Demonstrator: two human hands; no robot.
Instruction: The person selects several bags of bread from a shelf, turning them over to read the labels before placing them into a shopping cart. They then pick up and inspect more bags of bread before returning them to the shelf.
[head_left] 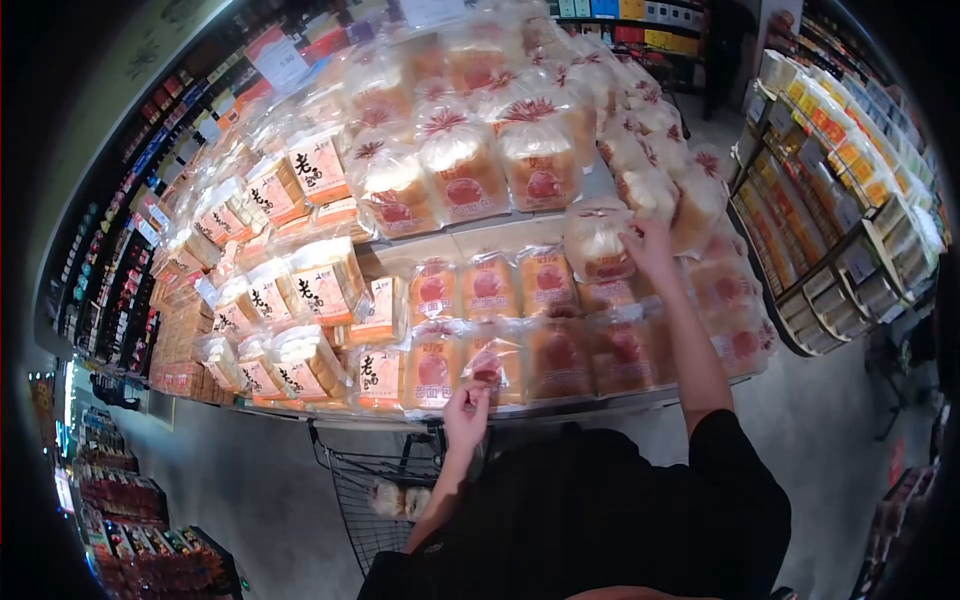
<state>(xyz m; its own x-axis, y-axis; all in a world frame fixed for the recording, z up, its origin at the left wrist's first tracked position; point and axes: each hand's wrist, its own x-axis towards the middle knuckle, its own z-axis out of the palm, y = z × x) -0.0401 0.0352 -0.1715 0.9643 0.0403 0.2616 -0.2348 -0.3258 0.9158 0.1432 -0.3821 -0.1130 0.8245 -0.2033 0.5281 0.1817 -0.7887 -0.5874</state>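
Supermarket shelving curves around a display surface [470, 243] piled with packaged bread, its front edge running just before a person in a black short-sleeved top [600, 510]. From the right, a bare forearm reaches out nearly straight across the front rows, and the right hand [650, 250] bends inward at its end. Its grip is drawn in on the right side of a bagged loaf [598, 240], which lies toward the surface's right edge, overlapping a loaf below. Lower and closer to the body, the left arm is bent, the left hand [467, 415] raised at the front edge beside a red-printed bread bag [492, 362]. Its fingers curl toward the thumb; whether that grip pinches any plastic, I cannot tell. Under the front edge, a wire shopping cart [345, 470] is partly covered by the left arm and torso, its contents indistinct. Glare blurs the bags at the back.
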